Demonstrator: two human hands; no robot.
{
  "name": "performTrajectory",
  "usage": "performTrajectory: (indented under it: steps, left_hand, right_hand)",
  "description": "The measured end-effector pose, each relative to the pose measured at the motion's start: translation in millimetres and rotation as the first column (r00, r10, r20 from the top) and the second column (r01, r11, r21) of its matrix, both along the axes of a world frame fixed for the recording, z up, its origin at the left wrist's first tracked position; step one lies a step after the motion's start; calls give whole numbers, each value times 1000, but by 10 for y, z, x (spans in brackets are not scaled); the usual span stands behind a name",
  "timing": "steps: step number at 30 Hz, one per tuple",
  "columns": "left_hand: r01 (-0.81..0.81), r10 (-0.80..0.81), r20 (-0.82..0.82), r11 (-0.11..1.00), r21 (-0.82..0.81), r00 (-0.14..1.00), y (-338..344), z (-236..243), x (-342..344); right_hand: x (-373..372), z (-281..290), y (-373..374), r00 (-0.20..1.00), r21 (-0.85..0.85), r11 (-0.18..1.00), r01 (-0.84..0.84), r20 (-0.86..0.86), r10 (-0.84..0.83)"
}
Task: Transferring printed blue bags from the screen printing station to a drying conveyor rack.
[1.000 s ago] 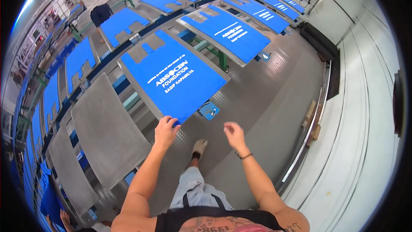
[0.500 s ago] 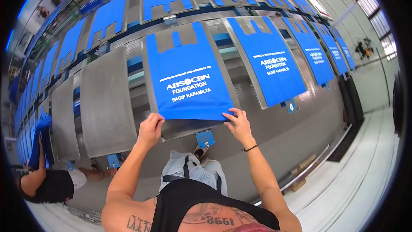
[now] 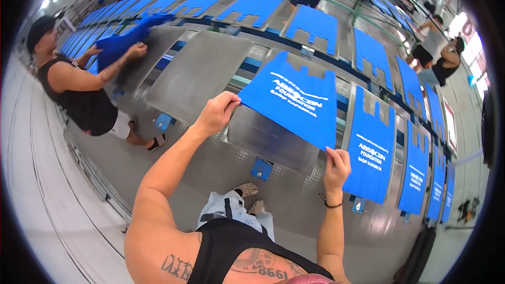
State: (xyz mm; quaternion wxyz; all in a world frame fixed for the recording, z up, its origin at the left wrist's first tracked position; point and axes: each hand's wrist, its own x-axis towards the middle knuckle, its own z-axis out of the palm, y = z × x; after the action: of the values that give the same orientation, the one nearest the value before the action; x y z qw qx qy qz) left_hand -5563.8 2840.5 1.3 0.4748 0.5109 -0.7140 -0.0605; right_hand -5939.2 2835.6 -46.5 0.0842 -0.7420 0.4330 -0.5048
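Observation:
My left hand pinches one near corner of a blue bag with cut-out handles and white print. The opposite near corner is gripped between the thumb and fingers of my right hand. Stretched between both hands, the bag's near edge is raised off the grey metal plate. Its handle end reaches over the plate's far part; whether it still touches there I cannot tell.
A bare grey plate lies to the left. Further left, a co-worker holds a dark blue bag. Another printed blue bag lies on a plate at right. More bag-covered plates stand in rows beyond, with other people farther back.
The bag's near edge has come up and away from me, baring more of its plate. My hands moved with it. The view has swung left, bringing the co-worker more fully into sight.

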Motion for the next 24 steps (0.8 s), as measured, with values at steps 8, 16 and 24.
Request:
performTrajectory:
  steps: [8,16,24]
  left_hand:
    - [-168,165,-58,983,-66,985,1311,88,116]
    - [-523,487,-225,840,-143,844,3311,608,381]
    - [-652,671,-412,728,211,616,5757,612,1077]
  right_hand:
    - [-29,340,816,988,-78,985,-151,-28,150]
    - [623,1058,1887,925,-164,915,-369,32,379]
    - [2044,1454,2855,713,-69,710,-701,-64,698]
